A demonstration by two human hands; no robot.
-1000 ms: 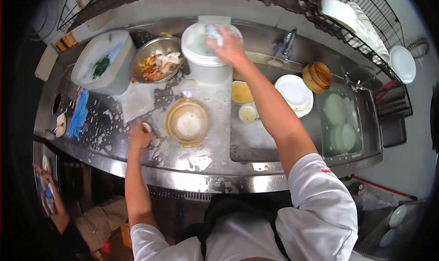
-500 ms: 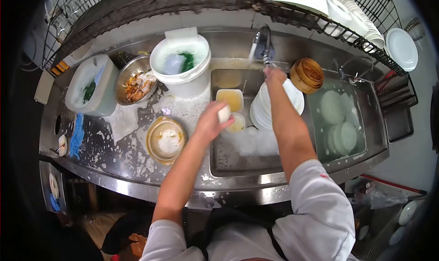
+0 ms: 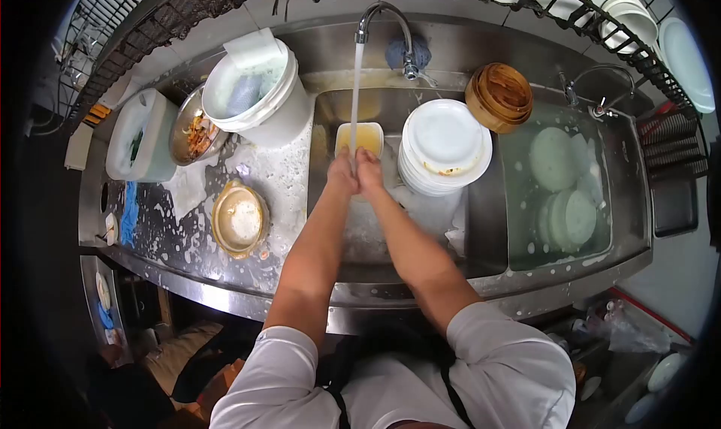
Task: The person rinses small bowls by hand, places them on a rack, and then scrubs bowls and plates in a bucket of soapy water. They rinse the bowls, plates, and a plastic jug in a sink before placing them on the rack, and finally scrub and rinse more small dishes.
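Observation:
Side by side over the left sink basin (image 3: 481, 252), my left hand (image 3: 342, 176) and my right hand (image 3: 368, 170) are under the water stream (image 3: 356, 91) from the running faucet (image 3: 406, 31). Their fingers are curled in close together; whatever they hold is hidden. Just beyond them is a square white container (image 3: 373, 134) of yellowish liquid. To their right stands a stack of white plates (image 3: 448, 140), with food bits on the upper rim. Foam lies on the basin floor.
A round bamboo steamer (image 3: 499, 98) sits behind the plates. The right basin holds dishes (image 3: 567, 225) under cloudy water. On the left counter are a white bucket (image 3: 274, 113), a metal bowl of scraps (image 3: 197, 134), a plastic tub (image 3: 143, 147) and a brown-rimmed bowl (image 3: 240, 219). A wire rack (image 3: 556, 12) hangs overhead.
My right hand has left the faucet and joined my left under the water. The spout now points further left. The white rounded object in my left hand is no longer visible. The view has shifted.

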